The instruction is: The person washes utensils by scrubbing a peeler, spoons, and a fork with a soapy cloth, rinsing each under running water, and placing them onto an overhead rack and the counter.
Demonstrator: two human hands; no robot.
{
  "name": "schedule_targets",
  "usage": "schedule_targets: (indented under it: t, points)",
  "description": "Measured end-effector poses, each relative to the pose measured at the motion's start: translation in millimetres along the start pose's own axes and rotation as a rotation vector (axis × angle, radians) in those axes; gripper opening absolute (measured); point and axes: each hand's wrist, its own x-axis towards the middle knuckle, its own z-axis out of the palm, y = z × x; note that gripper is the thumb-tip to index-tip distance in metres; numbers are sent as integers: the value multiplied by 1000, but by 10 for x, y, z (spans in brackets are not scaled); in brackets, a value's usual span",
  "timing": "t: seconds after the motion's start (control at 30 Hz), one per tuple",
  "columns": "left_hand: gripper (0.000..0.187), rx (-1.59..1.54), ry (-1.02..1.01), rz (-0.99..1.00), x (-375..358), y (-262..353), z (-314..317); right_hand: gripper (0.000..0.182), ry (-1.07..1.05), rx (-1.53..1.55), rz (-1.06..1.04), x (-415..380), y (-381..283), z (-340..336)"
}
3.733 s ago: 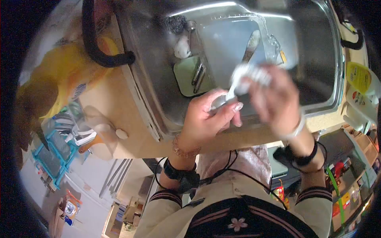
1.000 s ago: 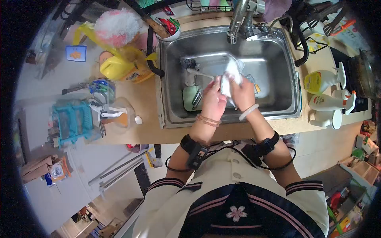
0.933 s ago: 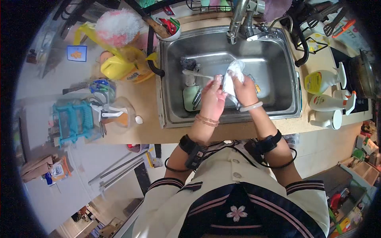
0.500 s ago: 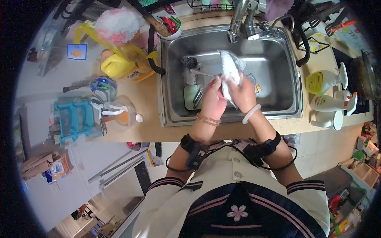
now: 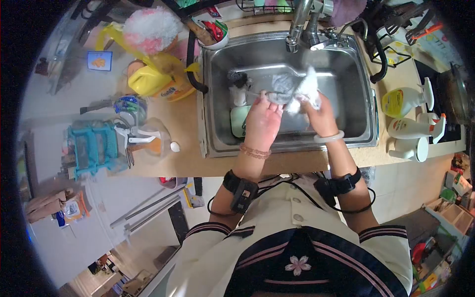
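Over the sink (image 5: 346, 99), my left hand (image 5: 264, 116) is palm up, its fingers closed on the near edge of a clear, greyish dish-like piece (image 5: 282, 88); its exact kind is hard to make out. Bunched in my right hand (image 5: 321, 116) is a white cloth (image 5: 308, 86), beside the right side of that piece. The cloth is partly smeared by motion. Left of my hands in the basin lie a pale green rectangular dish (image 5: 238, 121) and a brush with dark bristles (image 5: 237, 78).
The faucet (image 5: 293, 42) hangs over the back of the basin. A yellow jug (image 5: 153, 81) and a teal rack (image 5: 91, 146) stand to the left. Spray bottles (image 5: 408, 127) and a white mug (image 5: 415, 149) line the right counter. A bowl with packets (image 5: 213, 35) is at the back-left corner.
The cloth has come off from around the piece and moved right with my right hand. The piece has turned from edge-on to show its face. My left hand has shifted slightly left.
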Motion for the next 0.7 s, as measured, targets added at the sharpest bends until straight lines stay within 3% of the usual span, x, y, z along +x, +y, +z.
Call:
schedule_targets:
  t: [0.07, 0.3, 0.4, 0.53, 0.67, 0.7]
  points:
    - [16, -104, -293, -124, 32, 114, -119, 15, -73, -126, -152, -25, -73, -38]
    - [19, 252, 125, 123, -33, 125, 472, 20, -262, -415, -529, -186, -157, 79]
    - [15, 191, 148, 118, -36, 76, 493, 21, -393, -677, -471, -301, -267, 199]
    - [14, 78, 119, 112, -26, 56, 382, 25, -389, -596, -564, -378, -183, 215]
    - [16, 54, -7, 102, -44, 65, 214, 24, -318, -635, -421, -363, -230, 279]
    - [16, 25, -69, 95, -17, 106, 117, 23, -430, -622, -433, -384, -284, 252]
